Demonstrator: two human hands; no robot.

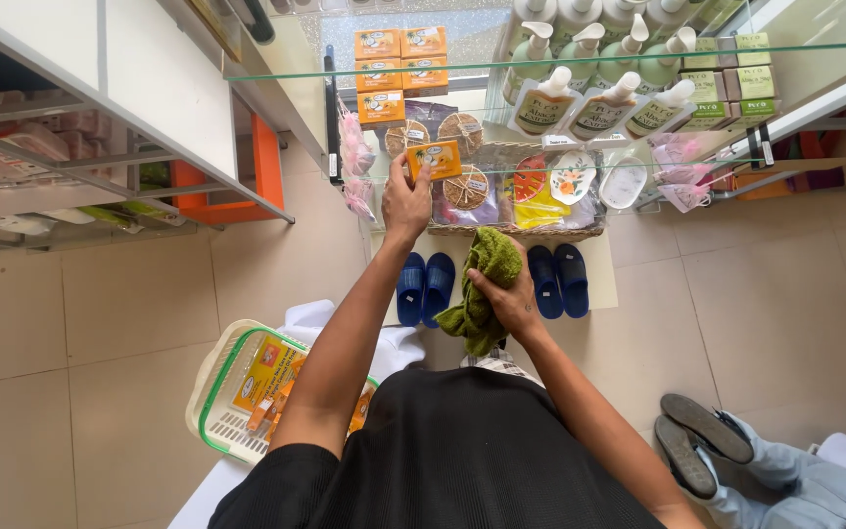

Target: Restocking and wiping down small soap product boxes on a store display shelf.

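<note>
Shop shelves and floor clutter

Pump bottles stand on the glass shelf; blue slippers lie below, a basket at left.

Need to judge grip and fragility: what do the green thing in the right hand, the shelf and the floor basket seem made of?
Green cloth: soft, matte fabric, likely terry; it bunches in the right hand. Shelf: clear glass, green-tinted edge, see-through. Basket: probably rigid, slightly glossy plastic, with moulded slots.
</note>
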